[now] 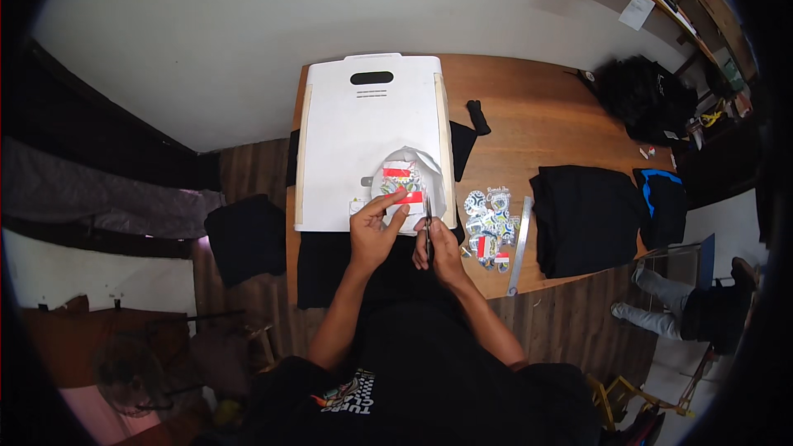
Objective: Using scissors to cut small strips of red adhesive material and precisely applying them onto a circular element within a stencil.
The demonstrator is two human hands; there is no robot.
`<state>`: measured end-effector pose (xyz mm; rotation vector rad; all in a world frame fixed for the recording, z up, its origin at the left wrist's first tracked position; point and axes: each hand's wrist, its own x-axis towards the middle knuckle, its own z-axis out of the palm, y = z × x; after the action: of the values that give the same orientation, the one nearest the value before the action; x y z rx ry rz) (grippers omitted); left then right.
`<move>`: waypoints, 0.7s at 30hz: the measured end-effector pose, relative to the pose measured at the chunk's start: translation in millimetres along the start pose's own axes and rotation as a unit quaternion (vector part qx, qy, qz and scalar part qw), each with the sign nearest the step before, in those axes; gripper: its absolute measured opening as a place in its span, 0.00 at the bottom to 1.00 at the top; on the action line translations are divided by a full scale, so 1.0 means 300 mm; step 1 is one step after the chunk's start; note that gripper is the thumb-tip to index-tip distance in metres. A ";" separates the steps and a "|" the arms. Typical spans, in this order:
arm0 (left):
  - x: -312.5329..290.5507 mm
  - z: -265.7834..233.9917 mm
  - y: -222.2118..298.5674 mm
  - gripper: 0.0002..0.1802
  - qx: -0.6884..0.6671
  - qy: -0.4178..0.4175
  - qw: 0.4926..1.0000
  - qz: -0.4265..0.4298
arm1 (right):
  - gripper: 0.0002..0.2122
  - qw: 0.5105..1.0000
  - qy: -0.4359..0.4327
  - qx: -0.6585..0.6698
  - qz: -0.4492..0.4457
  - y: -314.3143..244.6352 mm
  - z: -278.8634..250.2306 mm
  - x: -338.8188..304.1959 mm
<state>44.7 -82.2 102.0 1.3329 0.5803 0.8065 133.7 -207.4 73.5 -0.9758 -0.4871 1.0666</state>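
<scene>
My left hand (pixel 376 233) pinches a white sheet (pixel 434 172) printed with a colourful pattern and bearing red strips. My right hand (pixel 444 254) is closed around a pair of scissors (pixel 428 230), whose blades point away from me at the sheet's right part. Both hands are over the near end of a white board (pixel 351 132) with a dark handle slot, and black cloth (pixel 330 268) shows beneath it. To the right of my right hand, cut-out patterned prints (pixel 496 227), some with red strips, lie beside a metal ruler (pixel 519 248).
The wooden table (pixel 529 107) carries folded black garments (pixel 582 219), another with blue trim (pixel 661 198), a small black object (pixel 477 117) and a black bag (pixel 648 107). A black stool-like shape (pixel 245 239) stands left. A person (pixel 706 306) is at the far right.
</scene>
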 end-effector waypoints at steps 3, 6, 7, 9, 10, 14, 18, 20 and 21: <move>-0.004 0.006 0.007 0.17 -0.006 0.003 1.000 0.000 | 0.18 0.999 -0.026 0.027 0.007 0.016 -0.015 -0.008; -0.005 0.005 0.008 0.17 -0.005 0.004 1.000 0.000 | 0.18 1.000 -0.018 0.020 -0.008 -0.011 0.009 -0.010; -0.006 0.004 0.008 0.17 -0.004 0.005 1.000 0.000 | 0.18 1.000 -0.019 0.020 -0.008 -0.001 0.006 -0.011; -0.005 0.006 0.008 0.17 -0.009 0.005 1.000 -0.013 | 0.18 0.999 -0.009 0.047 0.010 0.014 0.002 -0.012; -0.006 0.007 0.011 0.17 -0.009 0.005 1.000 -0.013 | 0.18 0.999 -0.009 0.047 0.010 0.017 -0.002 -0.012; -0.009 0.010 0.017 0.18 -0.013 0.007 1.000 -0.013 | 0.18 0.999 -0.015 0.044 -0.001 0.022 0.002 -0.011; -0.009 0.009 0.017 0.18 -0.012 0.005 1.000 -0.008 | 0.18 0.999 -0.011 0.039 -0.004 0.022 0.004 -0.013; -0.008 0.008 0.009 0.18 -0.014 0.004 1.000 -0.007 | 0.18 0.999 -0.011 0.042 -0.004 0.029 -0.001 -0.012; -0.008 0.009 0.006 0.18 -0.016 0.002 1.000 -0.005 | 0.18 0.999 -0.012 0.045 -0.003 0.032 -0.004 -0.012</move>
<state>44.9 -85.6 104.1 1.2985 0.5761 0.8074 128.2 -209.6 65.1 -0.8835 -0.4571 1.0866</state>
